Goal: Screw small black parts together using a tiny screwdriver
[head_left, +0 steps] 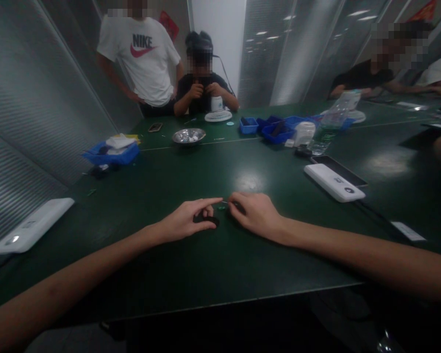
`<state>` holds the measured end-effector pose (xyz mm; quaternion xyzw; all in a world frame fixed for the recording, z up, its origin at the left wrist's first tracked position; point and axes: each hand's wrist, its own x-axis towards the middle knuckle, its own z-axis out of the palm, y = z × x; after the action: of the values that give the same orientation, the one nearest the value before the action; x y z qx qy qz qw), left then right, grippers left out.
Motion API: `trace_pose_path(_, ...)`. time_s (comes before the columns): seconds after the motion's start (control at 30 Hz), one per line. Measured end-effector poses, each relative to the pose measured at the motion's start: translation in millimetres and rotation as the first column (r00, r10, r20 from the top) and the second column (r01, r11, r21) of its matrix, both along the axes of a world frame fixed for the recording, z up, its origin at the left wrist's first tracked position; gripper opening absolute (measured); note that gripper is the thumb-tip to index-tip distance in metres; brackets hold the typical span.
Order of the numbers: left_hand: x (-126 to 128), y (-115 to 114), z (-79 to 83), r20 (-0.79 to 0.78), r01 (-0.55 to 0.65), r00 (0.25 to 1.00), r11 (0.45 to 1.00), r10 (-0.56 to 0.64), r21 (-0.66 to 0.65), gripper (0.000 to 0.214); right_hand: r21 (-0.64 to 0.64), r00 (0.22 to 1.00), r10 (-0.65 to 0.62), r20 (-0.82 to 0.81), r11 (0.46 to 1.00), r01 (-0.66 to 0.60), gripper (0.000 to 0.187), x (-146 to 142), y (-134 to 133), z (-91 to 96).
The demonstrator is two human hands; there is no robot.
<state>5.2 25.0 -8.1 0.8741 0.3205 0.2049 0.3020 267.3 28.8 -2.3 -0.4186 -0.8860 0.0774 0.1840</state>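
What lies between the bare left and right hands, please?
The head view shows a small green piece, plus a thin pale sliver by the right hand.

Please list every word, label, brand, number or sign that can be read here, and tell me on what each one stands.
"NIKE": on the white T-shirt of the standing person.
Marks on the left power bank and the right power bank: too small to read.
Green band on the plastic bottle: too blurred.
White slip: nothing readable.
Red wall decoration: nothing readable.
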Motion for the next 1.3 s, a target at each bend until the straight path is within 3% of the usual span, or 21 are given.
trace_pose_path(0.13,0,-2,3.4,-0.007,0.020,1.000,0.997,-0.019,0.080,0.022,-0.011,0.999,-0.034,0.014,0.999,0.034,0.018,0,0,1.6)
trace_pose_path(0.4,0,-1,4.8,-0.160,0.055,0.987,0.974,-0.020,0.218,0.021,-0.042,0.999,-0.018,-0.035,0.999,0.016,0.020,0,0,3.2)
trace_pose_path(0.5,-20,20,4.0,-0.205,-0.014,0.976,0.958,0.075,0.285,0.027,-0.039,0.999,-0.006,-0.038,0.999,0.004,0.021,1,-2,3.9)
trace_pose_path(0.6,-62,52,2.7,-0.233,-0.150,0.943,0.927,0.239,0.342,0.034,-0.043,0.999,0.020,-0.051,0.999,-0.022,0.022,2,-3,4.2)
trace_pose_path(0.77,-162,99,-4.3,-0.253,-0.387,0.811,0.808,0.527,0.444,0.038,-0.034,0.996,0.055,-0.068,0.998,-0.058,0.023,3,-1,2.8)
trace_pose_path(0.93,-239,101,-5.6,-0.294,-0.579,0.579,0.638,0.760,0.508,0.042,-0.036,0.994,0.076,-0.077,0.996,-0.079,0.024,3,0,0.8)
trace_pose_path(1.03,-259,93,-0.3,-0.315,-0.628,0.470,0.563,0.824,0.536,0.042,-0.021,0.993,0.082,-0.080,0.996,-0.084,0.024,3,0,0.1)
trace_pose_path(1.17,-267,86,6.5,-0.343,-0.665,0.356,0.494,0.869,0.561,0.043,-0.024,0.993,0.090,-0.081,0.995,-0.092,0.024,3,-2,1.3)
trace_pose_path(1.3,-275,85,5.5,-0.339,-0.663,0.306,0.455,0.890,0.594,0.036,-0.035,0.993,0.096,-0.070,0.995,-0.099,0.024,3,-2,3.4)
